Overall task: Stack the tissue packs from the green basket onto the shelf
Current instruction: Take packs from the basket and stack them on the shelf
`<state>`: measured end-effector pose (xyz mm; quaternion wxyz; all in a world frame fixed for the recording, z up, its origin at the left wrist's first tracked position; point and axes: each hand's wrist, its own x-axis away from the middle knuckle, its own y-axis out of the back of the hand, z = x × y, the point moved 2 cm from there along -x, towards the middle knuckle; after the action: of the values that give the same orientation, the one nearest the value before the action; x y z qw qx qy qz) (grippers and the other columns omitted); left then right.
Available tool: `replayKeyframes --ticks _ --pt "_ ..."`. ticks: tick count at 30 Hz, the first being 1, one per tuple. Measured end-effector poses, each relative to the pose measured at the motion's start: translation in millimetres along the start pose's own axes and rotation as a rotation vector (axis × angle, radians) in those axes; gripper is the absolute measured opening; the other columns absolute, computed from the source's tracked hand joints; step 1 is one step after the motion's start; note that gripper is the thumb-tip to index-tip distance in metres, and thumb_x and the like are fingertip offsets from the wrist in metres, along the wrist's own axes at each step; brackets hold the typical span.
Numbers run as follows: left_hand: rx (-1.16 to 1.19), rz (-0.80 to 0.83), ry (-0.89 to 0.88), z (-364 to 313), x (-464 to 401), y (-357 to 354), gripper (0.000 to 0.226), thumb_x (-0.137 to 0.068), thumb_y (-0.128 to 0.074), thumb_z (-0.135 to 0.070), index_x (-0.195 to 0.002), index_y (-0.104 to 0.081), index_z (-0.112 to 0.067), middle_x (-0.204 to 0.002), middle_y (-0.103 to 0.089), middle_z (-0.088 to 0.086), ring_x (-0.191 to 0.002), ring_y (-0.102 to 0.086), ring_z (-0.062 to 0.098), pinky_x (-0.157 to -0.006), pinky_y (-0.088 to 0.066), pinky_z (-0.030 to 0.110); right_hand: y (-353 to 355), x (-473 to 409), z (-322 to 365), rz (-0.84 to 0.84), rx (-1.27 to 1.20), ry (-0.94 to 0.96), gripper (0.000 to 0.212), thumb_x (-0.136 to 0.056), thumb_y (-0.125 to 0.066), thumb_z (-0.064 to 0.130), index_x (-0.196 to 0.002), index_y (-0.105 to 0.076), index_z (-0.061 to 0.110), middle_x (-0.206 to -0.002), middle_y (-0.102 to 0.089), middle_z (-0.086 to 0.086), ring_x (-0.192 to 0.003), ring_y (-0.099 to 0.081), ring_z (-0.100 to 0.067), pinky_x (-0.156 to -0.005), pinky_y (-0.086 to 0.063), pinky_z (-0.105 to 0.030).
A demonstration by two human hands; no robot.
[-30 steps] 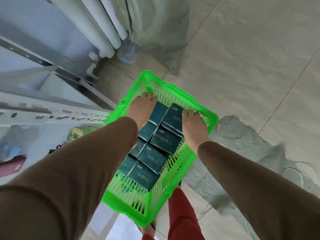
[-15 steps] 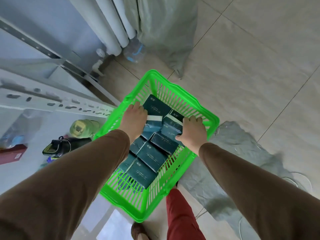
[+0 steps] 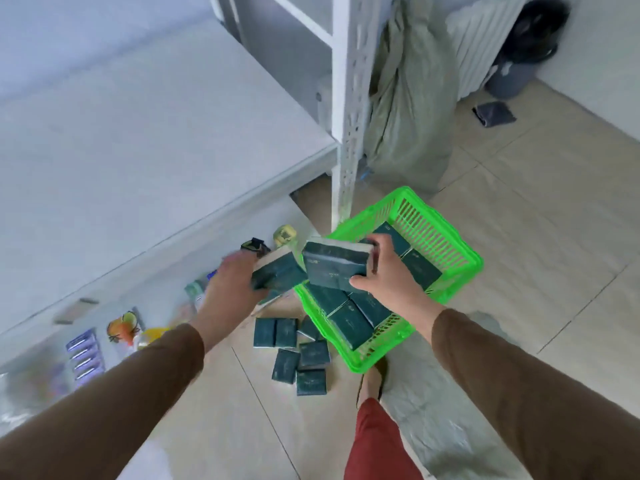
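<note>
- Head view: the left hand [image 3: 231,289] grips a dark tissue pack [image 3: 277,271], the right hand [image 3: 384,271] pinches a second pack [image 3: 334,266]; both are lifted over the green basket [image 3: 460,251].
- The white shelf [image 3: 145,140] lies toward ten o'clock of the hands, the left hand nearer; both packs' long axes run roughly nine to three.
- More packs [image 3: 349,323] sit in the basket; loose ones [image 3: 294,351] lie on the floor at its seven o'clock.
- Pale lettering on the packs is too small to read.

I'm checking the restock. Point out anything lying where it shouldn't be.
Several tissue packs lie scattered on the floor tiles beside the green basket, at mixed angles, neither in it nor on the shelf.
</note>
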<state>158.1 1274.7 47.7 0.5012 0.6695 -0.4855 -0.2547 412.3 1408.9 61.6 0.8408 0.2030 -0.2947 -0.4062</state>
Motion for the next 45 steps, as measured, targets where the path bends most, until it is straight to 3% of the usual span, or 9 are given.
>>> replayKeyframes --ticks 6,10,12,16,21,26,30,42,45 --pt "0.153 -0.179 0.121 118 147 127 0.039 -0.069 -0.080 -0.026 -0.098 -0.054 -0.024 -0.086 -0.057 -0.006 -0.080 -0.053 0.020 -0.061 -0.039 0.033 -81 96 149 0.024 -0.145 0.190 0.046 -0.074 -0.084 0.021 -0.108 -0.053 0.015 -0.103 -0.064 -0.015 -0.084 -0.064 -0.016 -0.077 -0.050 -0.024" --pt "0.080 -0.313 0.150 186 205 203 0.041 -0.070 -0.081 -0.025 -0.105 -0.058 -0.022 -0.096 -0.050 -0.003 -0.089 -0.048 0.021 -0.071 -0.037 0.031 -134 120 240 0.090 -0.177 0.312 0.046 -0.075 -0.083 0.028 -0.110 -0.053 0.023 -0.102 -0.065 -0.015 -0.089 -0.066 -0.028 -0.070 -0.055 -0.044" --pt "0.061 -0.356 0.180 219 221 234 0.042 -0.072 -0.081 -0.025 -0.108 -0.059 -0.023 -0.099 -0.049 -0.002 -0.093 -0.046 0.021 -0.074 -0.037 0.031 -160 121 280 0.146 -0.207 0.351 0.045 -0.076 -0.082 0.033 -0.110 -0.053 0.029 -0.107 -0.067 -0.008 -0.094 -0.068 -0.020 -0.058 -0.057 -0.035" --pt "-0.006 -0.385 0.238 280 229 282 0.043 -0.072 -0.080 -0.028 -0.109 -0.060 -0.022 -0.098 -0.053 -0.002 -0.095 -0.049 0.024 -0.071 -0.036 0.033 -206 111 345 0.189 -0.204 0.457 0.048 -0.076 -0.076 0.049 -0.113 -0.051 0.031 -0.109 -0.069 0.004 -0.105 -0.066 -0.014 -0.089 -0.056 -0.046" --pt "-0.295 -0.420 0.225 349 199 329 0.046 -0.074 -0.080 -0.039 -0.113 -0.061 -0.025 -0.103 -0.062 -0.003 -0.107 -0.046 0.025 -0.085 -0.040 0.040 -259 68 406 0.217 -0.222 0.504 0.043 -0.082 -0.079 0.027 -0.114 -0.050 0.020 -0.112 -0.067 -0.004 -0.104 -0.065 -0.016 -0.091 -0.055 -0.045" --pt "-0.455 -0.393 0.197 423 125 370 0.050 -0.075 -0.080 -0.043 -0.115 -0.058 -0.024 -0.106 -0.063 -0.003 -0.107 -0.050 0.024 -0.090 -0.039 0.042 -306 -10 459 0.199 -0.249 0.476 0.041 -0.081 -0.078 0.010 -0.114 -0.052 0.008 -0.115 -0.066 -0.004 -0.090 -0.061 0.009 -0.073 -0.052 -0.013" --pt "-0.548 -0.359 0.215 481 59 404 0.047 -0.076 -0.078 -0.043 -0.113 -0.057 -0.024 -0.105 -0.062 -0.003 -0.105 -0.051 0.024 -0.091 -0.038 0.042 -338 -82 507 0.214 -0.267 0.471 0.039 -0.081 -0.077 0.008 -0.112 -0.052 0.005 -0.111 -0.068 -0.002 -0.084 -0.059 0.015 -0.065 -0.046 -0.006" --pt "-0.728 -0.246 0.329 586 -53 455 0.049 -0.079 -0.078 -0.028 -0.117 -0.052 -0.013 -0.111 -0.053 0.007 -0.100 -0.051 0.028 -0.082 -0.041 0.038 -413 -228 590 0.249 -0.304 0.457 0.043 -0.078 -0.079 0.005 -0.111 -0.054 0.015 -0.108 -0.065 0.005 -0.088 -0.060 0.013 -0.073 -0.051 -0.014" --pt "-0.650 -0.280 0.376 599 -56 457 0.054 -0.076 -0.081 -0.025 -0.117 -0.049 -0.012 -0.110 -0.056 0.008 -0.100 -0.053 0.030 -0.083 -0.043 0.040 -428 -248 600 0.257 -0.263 0.472 0.042 -0.078 -0.080 0.009 -0.111 -0.054 0.018 -0.114 -0.065 0.002 -0.103 -0.059 0.000 -0.081 -0.051 -0.023"
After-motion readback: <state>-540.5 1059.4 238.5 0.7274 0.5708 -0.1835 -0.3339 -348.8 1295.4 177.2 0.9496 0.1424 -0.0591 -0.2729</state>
